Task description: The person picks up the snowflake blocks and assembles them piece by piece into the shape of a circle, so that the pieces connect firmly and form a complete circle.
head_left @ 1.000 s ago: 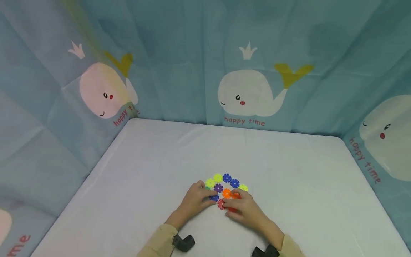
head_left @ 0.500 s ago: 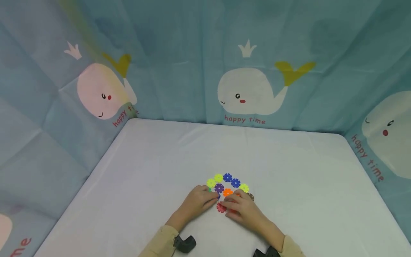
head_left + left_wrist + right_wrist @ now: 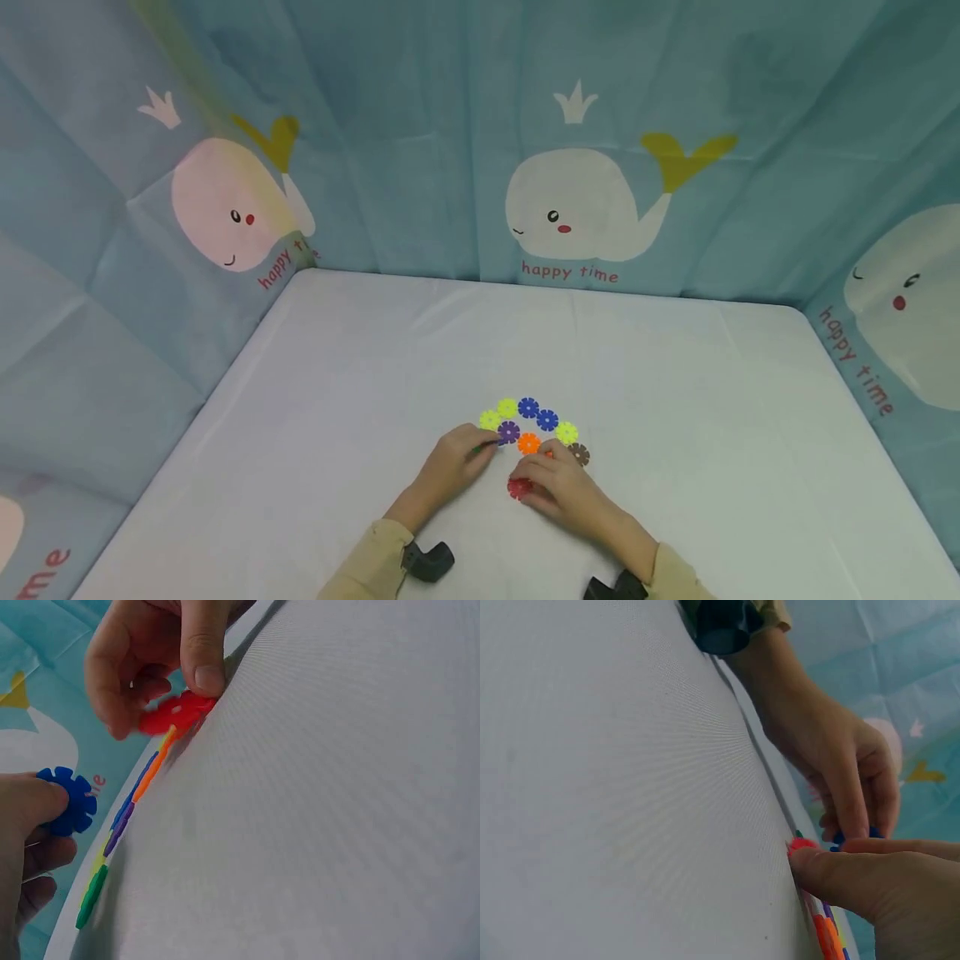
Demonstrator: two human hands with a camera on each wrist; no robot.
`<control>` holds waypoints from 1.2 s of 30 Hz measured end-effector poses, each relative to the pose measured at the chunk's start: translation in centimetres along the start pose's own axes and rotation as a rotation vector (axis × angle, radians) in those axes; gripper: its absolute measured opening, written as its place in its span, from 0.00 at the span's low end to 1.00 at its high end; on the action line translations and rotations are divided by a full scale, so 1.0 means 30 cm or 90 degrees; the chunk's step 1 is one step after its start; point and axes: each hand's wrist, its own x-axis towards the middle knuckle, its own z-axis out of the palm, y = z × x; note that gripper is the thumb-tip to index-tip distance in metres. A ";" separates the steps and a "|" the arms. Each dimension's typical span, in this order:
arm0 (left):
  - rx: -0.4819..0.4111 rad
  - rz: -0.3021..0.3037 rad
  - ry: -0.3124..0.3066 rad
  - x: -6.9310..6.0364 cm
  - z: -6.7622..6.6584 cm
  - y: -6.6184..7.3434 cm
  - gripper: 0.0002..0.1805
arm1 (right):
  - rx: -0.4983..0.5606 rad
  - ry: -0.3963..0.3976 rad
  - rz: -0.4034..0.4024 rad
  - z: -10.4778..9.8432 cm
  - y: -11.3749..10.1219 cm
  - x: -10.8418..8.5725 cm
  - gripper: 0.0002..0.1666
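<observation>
The left hand [image 3: 454, 459] pinches a blue notched disc [image 3: 73, 801] between thumb and fingers, raised off the table at the left of the group of discs. Below it in the left wrist view a green disc [image 3: 92, 897] lies on the table. The right hand [image 3: 564, 482] holds a red disc [image 3: 517, 488] by its edge, low over the table at the near side. Between and beyond the hands lie a purple disc [image 3: 508, 432] and an orange disc [image 3: 528, 443]. Part of another orange disc is hidden under the right fingers.
Farther out lie yellow discs [image 3: 507, 407], blue discs [image 3: 528, 407] and a brown disc [image 3: 579, 454] in an arc. The white table [image 3: 420, 333] meets a blue curtain [image 3: 405, 200] with printed whales. Black wrist devices [image 3: 429, 562] sit at both sleeves.
The left hand has lifted the blue disc from beside the purple one, moving slightly up and left. The right hand has shifted slightly, and the brown disc shows more fully beside it.
</observation>
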 end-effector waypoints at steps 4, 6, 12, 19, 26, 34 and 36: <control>-0.070 -0.019 0.021 0.009 0.004 -0.005 0.10 | 0.116 0.069 0.113 -0.006 -0.004 0.004 0.12; -0.100 -0.030 0.017 0.011 0.008 -0.003 0.09 | 0.203 0.138 0.181 -0.016 -0.013 0.011 0.11; -0.132 -0.050 -0.003 -0.003 0.022 0.011 0.08 | 0.398 0.222 0.378 -0.054 -0.067 0.049 0.04; -0.125 -0.045 -0.011 0.000 0.030 0.031 0.08 | 0.493 0.162 0.529 -0.067 -0.069 0.072 0.04; -0.109 -0.009 0.010 0.014 0.040 0.042 0.09 | 0.528 0.140 0.520 -0.075 -0.067 0.081 0.06; -0.090 0.012 -0.002 0.015 0.058 0.080 0.08 | 0.562 0.142 0.503 -0.055 -0.042 0.042 0.09; -0.084 0.020 -0.004 0.010 0.064 0.090 0.08 | 0.559 0.145 0.501 -0.039 -0.032 0.022 0.10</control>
